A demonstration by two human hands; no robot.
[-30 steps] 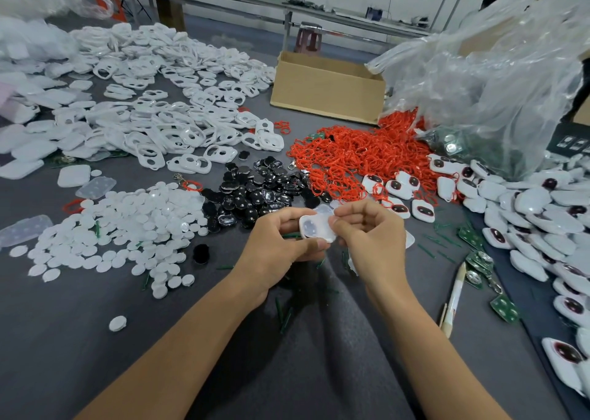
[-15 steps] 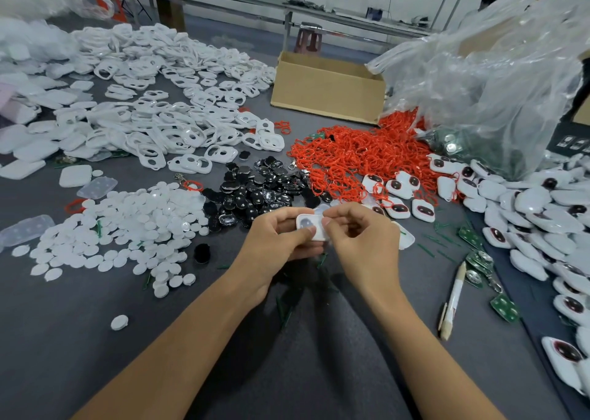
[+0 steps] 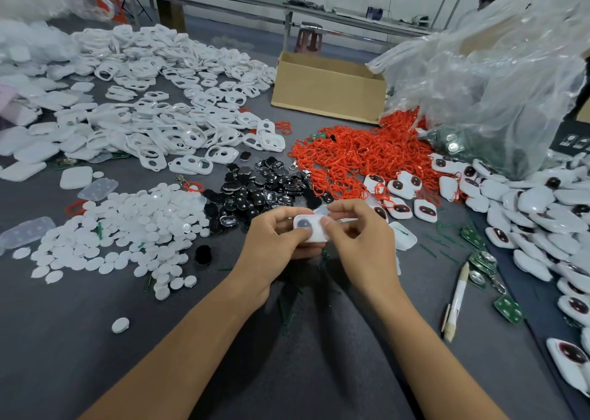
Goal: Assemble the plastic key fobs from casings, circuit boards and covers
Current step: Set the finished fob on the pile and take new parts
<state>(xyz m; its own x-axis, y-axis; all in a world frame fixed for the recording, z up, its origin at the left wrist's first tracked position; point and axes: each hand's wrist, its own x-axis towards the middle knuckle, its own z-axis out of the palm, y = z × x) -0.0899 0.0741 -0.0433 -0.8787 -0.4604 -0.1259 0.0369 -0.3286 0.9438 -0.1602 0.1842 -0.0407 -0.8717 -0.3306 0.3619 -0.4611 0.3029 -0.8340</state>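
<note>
At the far left of the grey table [image 3: 64,340] lies a heap of white discs [image 3: 121,228], with a wide spread of white frames [image 3: 153,126] behind it. Next to the discs sits a pile of black buttons [image 3: 255,186].

Both forearms reach in from the near edge and meet at the middle. The left hand [image 3: 274,247] grasps a white key fob [image 3: 311,228], thumb lying across its near face and fingers curled underneath. The fob is held just above the table, between the two hands, with its dark round window turned up. The right hand [image 3: 360,244] pinches the fob's right end, thumb on top and forefinger bent over the far edge.

Behind the hands are a heap of red rings [image 3: 360,158] and a cardboard box [image 3: 329,90]. To the right lie a pen [image 3: 456,301], green circuit boards [image 3: 507,308], a row of finished fobs [image 3: 542,221] and a clear plastic bag [image 3: 495,84].
</note>
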